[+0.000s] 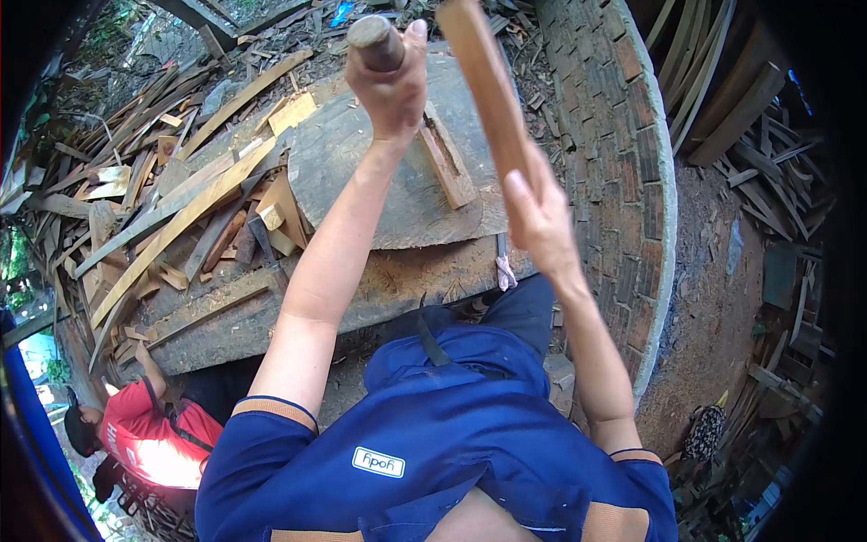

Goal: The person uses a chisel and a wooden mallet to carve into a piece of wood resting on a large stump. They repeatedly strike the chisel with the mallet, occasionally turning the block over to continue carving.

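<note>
My left hand [390, 90] is closed round an upright round handle [375, 47], whose blunt top end faces the camera; its lower end is hidden behind the hand. My right hand [539, 212] grips a long flat wooden bar [488, 81], raised at a slant and slightly blurred. Between my two arms, a short wooden block [449, 167] with a long slot cut in it lies on a grey, worn board [348, 172]. The block's far end is close to my left hand.
Scrap wood and long planks [194, 212] are piled at the left. A curved brick wall [614, 172] runs along the right. A person in a red shirt [149, 429] is at the lower left. A tool with a wrapped handle [506, 271] rests at the bench's near edge.
</note>
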The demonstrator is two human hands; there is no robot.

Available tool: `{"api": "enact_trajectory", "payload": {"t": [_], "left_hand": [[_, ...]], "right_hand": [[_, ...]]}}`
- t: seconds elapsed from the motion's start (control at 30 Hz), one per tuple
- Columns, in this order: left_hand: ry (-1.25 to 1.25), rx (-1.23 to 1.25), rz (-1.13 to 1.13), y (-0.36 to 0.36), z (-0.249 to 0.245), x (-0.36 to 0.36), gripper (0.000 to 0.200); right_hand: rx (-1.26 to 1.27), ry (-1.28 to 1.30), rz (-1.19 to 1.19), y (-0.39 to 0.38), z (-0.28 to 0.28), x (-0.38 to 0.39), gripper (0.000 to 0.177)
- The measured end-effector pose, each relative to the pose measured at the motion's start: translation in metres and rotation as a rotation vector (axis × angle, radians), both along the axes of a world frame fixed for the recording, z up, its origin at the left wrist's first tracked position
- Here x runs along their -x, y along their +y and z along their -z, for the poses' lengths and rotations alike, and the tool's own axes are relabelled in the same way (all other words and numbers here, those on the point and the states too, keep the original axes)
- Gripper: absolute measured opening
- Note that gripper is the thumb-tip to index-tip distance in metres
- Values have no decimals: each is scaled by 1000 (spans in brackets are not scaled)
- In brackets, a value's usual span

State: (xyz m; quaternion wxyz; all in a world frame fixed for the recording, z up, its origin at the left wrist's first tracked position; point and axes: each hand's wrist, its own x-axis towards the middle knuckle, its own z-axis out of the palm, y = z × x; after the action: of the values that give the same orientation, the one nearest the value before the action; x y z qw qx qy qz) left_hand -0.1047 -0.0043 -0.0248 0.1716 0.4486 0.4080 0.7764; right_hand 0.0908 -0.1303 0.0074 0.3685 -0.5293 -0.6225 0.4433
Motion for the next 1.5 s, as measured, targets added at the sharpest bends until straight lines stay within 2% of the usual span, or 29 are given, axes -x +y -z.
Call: {"api": "enact_trajectory", "payload": {"t": [0.03, 0.13, 0.2, 0.23, 0.3, 0.33, 0.37, 0.47, 0.57, 0.6, 0.7, 0.73, 0.77, 0.83, 0.9, 0.97, 1.07, 1.1, 1.13, 1.2, 1.33, 1.43, 1.5], "left_hand": [[71, 26, -24, 2, 1, -1, 20], [-18, 45, 34, -1, -4, -10, 20], [-37, 75, 76, -3, -6, -15, 21], [-39, 67, 80, -5, -6, -19, 21], [119, -60, 39, -9, -9, -26, 19], [103, -45, 43, -10, -12, -27, 18], [97, -51, 37, -10, -14, -27, 18], [144, 8, -18, -20, -21, -26, 18], [103, -32, 9, -17, -18, -26, 17], [105, -44, 19, -13, -14, -24, 17], [24, -154, 132, -6, -4, -14, 14], [-101, -28, 210, -11, -4, -7, 15], [-224, 90, 283, -11, -6, 0, 16], [-252, 82, 283, -13, -9, 13, 19], [-427, 92, 155, -13, -6, 26, 22], [-532, 97, 125, -18, -1, 38, 28], [-719, 132, 105, -28, 6, 57, 32], [-777, 164, 72, -30, 12, 65, 33], [-818, 185, 28, -33, 18, 74, 35], [-930, 222, -98, -39, 23, 77, 44], [-1313, 377, -128, -40, 65, 94, 58], [-1373, 364, -69, -41, 59, 99, 52], [-1230, 406, -46, -46, 29, 93, 51]], "right_hand": [[-137, 14, -4, 7, -29, 5, 56], [-282, 44, -51, 24, -87, 8, 56], [-578, -42, -86, 30, -109, 13, 55], [-586, -46, -83, 30, -112, 11, 55], [-376, -681, -210, 30, -117, 6, 55], [-306, -725, -258, 30, -128, 3, 53], [-313, -732, -263, 31, -131, 2, 53], [-589, -133, -159, 25, -132, 5, 52], [-439, -236, -157, 24, -110, 6, 56], [-315, -539, -222, 24, -107, 1, 58], [-238, -427, -215, 15, -99, -7, 57], [-231, -424, -217, 10, -89, -8, 57], [-151, -298, -162, 8, -75, -8, 56], [-12, -110, -97, 5, -37, -10, 56], [117, -126, -46, -1, 1, -12, 57], [167, -104, -20, -11, 35, -16, 57], [122, -150, -23, -27, 79, -24, 57], [102, -137, -25, -31, 87, -24, 57], [250, -122, 2, -36, 81, -21, 58], [237, -146, 7, -37, 80, -20, 58], [168, -133, -10, -33, 90, -25, 58], [143, -140, -8, -32, 96, -28, 58], [157, -156, -3, -33, 98, -28, 58]]}}
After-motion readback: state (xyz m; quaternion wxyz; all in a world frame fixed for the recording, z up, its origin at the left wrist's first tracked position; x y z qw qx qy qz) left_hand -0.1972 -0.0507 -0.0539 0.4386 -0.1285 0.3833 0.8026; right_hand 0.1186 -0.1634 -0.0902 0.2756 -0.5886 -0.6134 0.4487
